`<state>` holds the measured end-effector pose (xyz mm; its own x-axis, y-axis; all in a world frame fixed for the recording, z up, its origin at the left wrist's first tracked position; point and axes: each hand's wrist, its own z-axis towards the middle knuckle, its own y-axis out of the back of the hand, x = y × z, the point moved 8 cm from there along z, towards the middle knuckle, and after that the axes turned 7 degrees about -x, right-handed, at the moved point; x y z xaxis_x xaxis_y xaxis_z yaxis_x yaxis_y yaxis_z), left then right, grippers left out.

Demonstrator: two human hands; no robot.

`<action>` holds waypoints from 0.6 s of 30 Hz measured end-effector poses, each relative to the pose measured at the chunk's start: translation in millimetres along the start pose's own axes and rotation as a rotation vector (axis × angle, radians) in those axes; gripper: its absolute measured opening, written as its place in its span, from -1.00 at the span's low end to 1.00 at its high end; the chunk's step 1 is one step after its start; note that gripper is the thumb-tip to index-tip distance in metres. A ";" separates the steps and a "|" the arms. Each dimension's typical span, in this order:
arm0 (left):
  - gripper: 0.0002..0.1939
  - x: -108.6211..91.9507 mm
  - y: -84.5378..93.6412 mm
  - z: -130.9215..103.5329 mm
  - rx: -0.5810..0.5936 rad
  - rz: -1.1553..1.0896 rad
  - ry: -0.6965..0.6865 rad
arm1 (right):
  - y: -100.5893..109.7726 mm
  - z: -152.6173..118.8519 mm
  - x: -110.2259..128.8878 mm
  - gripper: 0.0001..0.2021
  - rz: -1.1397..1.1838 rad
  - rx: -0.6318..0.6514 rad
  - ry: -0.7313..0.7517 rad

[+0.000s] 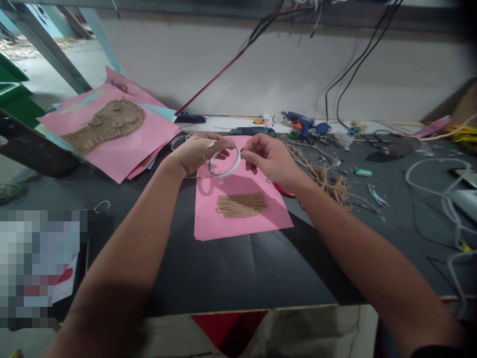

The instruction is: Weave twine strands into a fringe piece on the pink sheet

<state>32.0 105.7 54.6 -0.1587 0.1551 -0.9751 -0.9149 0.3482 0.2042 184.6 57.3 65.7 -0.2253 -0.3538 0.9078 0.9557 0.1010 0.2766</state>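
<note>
My left hand (199, 151) grips a narrow roll of white tape (228, 172) by its upper edge, holding it above a pink sheet (208, 221). At the roll's right edge, the thumb and fingers of my right hand (270, 158) are pinched together on the tape; its loose end is too small to make out. Below both hands, a rectangle of brown twine strands (242, 205) laid side by side lies on the pink sheet. Something red (285, 190) shows partly from under my right hand.
A twine-covered shape (112, 124) lies on stacked pink sheets at the left. Loose twine (328, 181) is tangled at the right. Along the back are a cutter knife (255, 131) and a blue glue gun (303, 124). White cable (443, 194) coils at the far right.
</note>
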 end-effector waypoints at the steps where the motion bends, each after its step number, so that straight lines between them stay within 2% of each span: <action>1: -0.61 -4.1 1.0 -0.3 -0.020 0.024 -0.033 | 2.0 0.5 -0.1 -0.82 -0.007 -0.023 -0.006; 4: -0.63 -17.3 4.3 -2.4 -0.079 0.115 -0.118 | 7.6 2.0 -2.3 -0.80 -0.021 -0.091 -0.016; 9: -0.71 -39.5 1.9 -9.0 -0.090 0.290 -0.203 | 14.8 4.0 -12.5 -0.77 -0.064 -0.193 -0.026; 11: -0.73 -45.0 -5.2 -11.9 -0.013 0.346 -0.203 | 17.1 4.2 -15.0 -0.76 -0.073 -0.229 -0.026; 15: -0.71 -43.1 -29.9 -19.5 0.282 0.465 -0.170 | 20.3 4.0 -13.8 -0.77 -0.061 -0.282 -0.024; 18: -0.65 -39.0 -40.1 -21.1 0.370 0.566 -0.194 | 20.8 3.5 -11.3 -0.80 -0.046 -0.296 -0.020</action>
<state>67.0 66.2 82.6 -0.4725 0.5556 -0.6842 -0.5197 0.4513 0.7254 206.3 66.6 62.3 -0.2704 -0.3333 0.9032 0.9575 -0.1912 0.2161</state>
